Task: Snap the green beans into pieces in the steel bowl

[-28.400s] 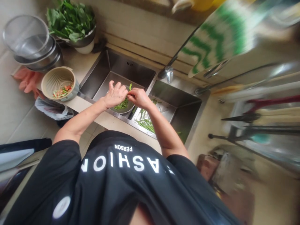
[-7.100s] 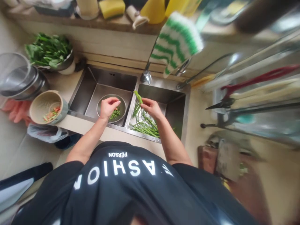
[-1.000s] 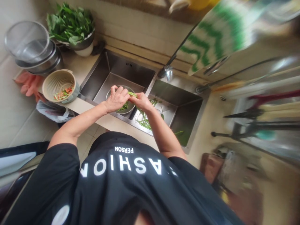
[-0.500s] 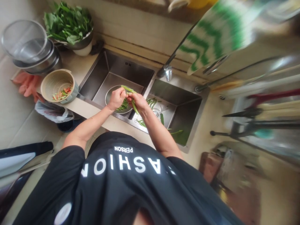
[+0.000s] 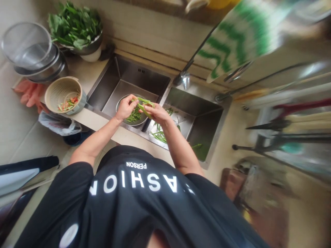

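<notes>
Both hands meet over the double sink (image 5: 165, 90), above the divider between its basins. The left hand (image 5: 126, 107) pinches one end of a green vegetable stem (image 5: 143, 104) between thumb and fingertips; the right hand (image 5: 156, 113), just beside it at 3 o'clock, closes around the other end. The stem hangs over a steel bowl (image 5: 121, 101) in the left basin, which holds cut green pieces. More stems (image 5: 160, 135) lie in the right basin. On the bench at 9 o'clock sits a beige colander (image 5: 62, 90) with red and green scraps; at 11 o'clock, a bowl of leafy greens (image 5: 74, 24).
</notes>
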`<state>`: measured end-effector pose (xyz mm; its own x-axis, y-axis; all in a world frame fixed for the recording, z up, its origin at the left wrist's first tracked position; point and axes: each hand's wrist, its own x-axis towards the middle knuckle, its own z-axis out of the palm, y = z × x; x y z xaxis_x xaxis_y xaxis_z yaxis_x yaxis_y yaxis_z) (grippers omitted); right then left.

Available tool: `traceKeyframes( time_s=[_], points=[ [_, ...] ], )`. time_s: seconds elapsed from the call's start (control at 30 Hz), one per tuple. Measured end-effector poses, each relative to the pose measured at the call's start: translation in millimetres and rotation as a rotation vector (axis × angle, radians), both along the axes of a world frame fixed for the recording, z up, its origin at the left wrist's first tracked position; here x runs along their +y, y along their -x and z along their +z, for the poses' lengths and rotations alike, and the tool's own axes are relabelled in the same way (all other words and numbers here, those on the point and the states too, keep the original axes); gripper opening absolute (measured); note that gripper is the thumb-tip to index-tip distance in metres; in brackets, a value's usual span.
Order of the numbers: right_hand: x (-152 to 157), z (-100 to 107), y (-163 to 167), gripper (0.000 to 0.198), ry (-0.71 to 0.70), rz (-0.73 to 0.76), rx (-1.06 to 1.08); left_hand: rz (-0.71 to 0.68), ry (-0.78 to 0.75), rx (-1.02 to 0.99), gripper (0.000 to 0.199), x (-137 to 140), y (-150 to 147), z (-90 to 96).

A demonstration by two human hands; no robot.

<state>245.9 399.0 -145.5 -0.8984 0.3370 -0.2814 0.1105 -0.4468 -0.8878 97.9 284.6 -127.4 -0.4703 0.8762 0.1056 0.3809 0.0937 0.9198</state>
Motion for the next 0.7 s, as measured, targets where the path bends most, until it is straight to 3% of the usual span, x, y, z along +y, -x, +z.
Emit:
traceKeyframes(
  time_s=[0.2,0.33,0.4,0.47,0.7],
  points=[
    [7.2,7.2,-8.4,0.037,-0.421,-0.017,-0.101,-0.087,0.027,0.352,0.019,-3.7,10.9,12.4],
    [9.8,18.0,-6.0,0.029,-0.629,0.042,-0.161,-0.349,0.073,0.761,0.017,-3.7,10.9,22.1],
    [9.7,21.7,-4.1,0.027,-0.648,0.069,-0.155,-0.483,0.133,0.926,0.015,-2.5,8.2,23.5],
    [9.2,23.6,-2.9,0.026,-0.635,0.082,-0.139,-0.528,0.185,1.025,0.016,-0.8,5.0,22.8],
    [7.3,18.4,-1.3,0.031,-0.541,0.102,-0.124,-0.454,0.244,1.175,0.029,2.3,-1.6,18.1]
  ],
)
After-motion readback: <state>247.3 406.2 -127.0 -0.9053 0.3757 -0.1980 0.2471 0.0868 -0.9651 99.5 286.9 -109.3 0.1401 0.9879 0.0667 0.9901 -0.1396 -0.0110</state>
